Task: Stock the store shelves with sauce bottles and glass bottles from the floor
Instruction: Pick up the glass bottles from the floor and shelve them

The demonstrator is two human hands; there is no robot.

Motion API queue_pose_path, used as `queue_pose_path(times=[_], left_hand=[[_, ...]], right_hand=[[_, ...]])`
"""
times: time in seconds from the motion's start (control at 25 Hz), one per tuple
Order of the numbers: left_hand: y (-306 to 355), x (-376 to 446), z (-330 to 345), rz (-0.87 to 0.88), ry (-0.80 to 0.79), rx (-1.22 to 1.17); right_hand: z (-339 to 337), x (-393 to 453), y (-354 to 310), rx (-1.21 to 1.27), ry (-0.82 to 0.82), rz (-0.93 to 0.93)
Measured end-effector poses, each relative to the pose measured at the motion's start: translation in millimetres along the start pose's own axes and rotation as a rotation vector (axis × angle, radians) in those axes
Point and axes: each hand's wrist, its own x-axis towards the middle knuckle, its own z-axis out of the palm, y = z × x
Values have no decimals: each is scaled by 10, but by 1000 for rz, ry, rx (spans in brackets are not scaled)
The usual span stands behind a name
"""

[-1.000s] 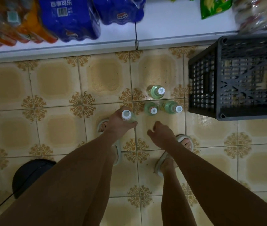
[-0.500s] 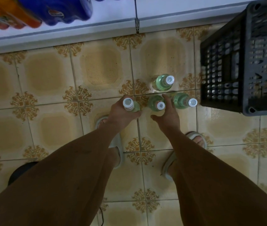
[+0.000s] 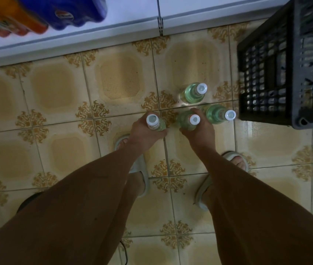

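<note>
left hand (image 3: 142, 133) curled round bottle (image 3: 154, 123) | right hand (image 3: 199, 131) curled round second bottle (image 3: 188, 121) | two more bottles (image 3: 194, 92) (image 3: 218, 114) upright on floor (image 3: 56, 88) left of crate (image 3: 266, 73)

The left hand (image 3: 142, 134) grips one white-capped green bottle (image 3: 155, 123). The right hand (image 3: 199, 131) grips a second bottle (image 3: 189, 122). Two further bottles (image 3: 194, 92) (image 3: 219, 114) stand upright on the tiled floor (image 3: 56, 111), beside a black crate (image 3: 285, 60).

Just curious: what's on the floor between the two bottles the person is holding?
Nothing: the head view shows only bare patterned floor tile between the left-hand bottle and the right-hand bottle.
</note>
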Motion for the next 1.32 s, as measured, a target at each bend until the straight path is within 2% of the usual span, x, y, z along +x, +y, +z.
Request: queue_pose_path(times=[0.32,0.44,0.64,0.84,1.12,1.32], left_hand=[[660,-495,-428,46,-16,35],[1069,-646,-668,68,-40,98],[1757,-686,-1092,92,-19,45],[2620,-653,-1524,248,-17,65],[3896,-741,-2050,493,-40,292],[4873,-897,-2395,671,65,392]], right_hand=[[-657,-565,-757,-140,-100,-131],[-1011,-743,-1232,-95,-134,-126],[-1611,-807,-1941,-65,-148,-195],[-2032,-635,-2529,-55,-85,-281],[-2623,-345,-3410,-70,29,-431],[-3078,-113,-4219,-92,156,-549]])
